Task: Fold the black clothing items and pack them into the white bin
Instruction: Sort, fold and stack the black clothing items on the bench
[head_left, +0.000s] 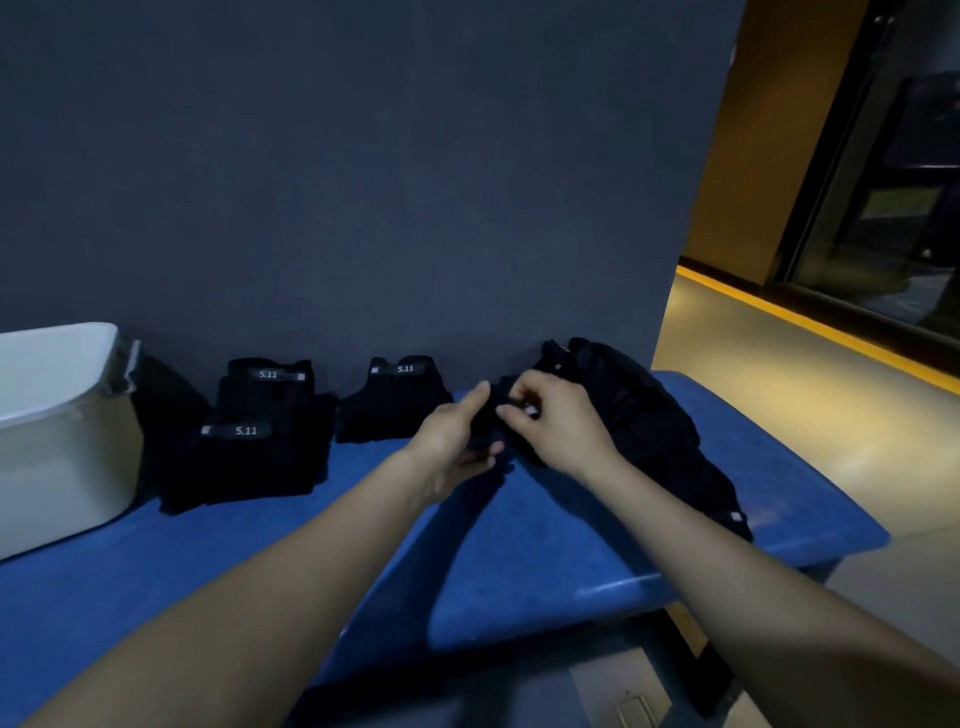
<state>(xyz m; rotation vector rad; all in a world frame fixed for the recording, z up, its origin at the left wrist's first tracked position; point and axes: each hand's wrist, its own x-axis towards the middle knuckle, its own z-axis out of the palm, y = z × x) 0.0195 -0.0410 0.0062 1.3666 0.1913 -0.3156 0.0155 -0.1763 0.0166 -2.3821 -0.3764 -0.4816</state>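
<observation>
A heap of unfolded black clothing lies at the right end of the blue bench, against the grey wall. My left hand and my right hand both hold a small black garment at the heap's left edge; the right fingers pinch it near a pale tag. Two folded black stacks with "5.11" labels, a larger one and a smaller one, sit to the left. The white bin stands at the far left of the bench; its inside is not visible.
A grey partition wall runs right behind the bench. The bench's right end drops to a pale floor with a yellow stripe. Glass doors stand at the far right.
</observation>
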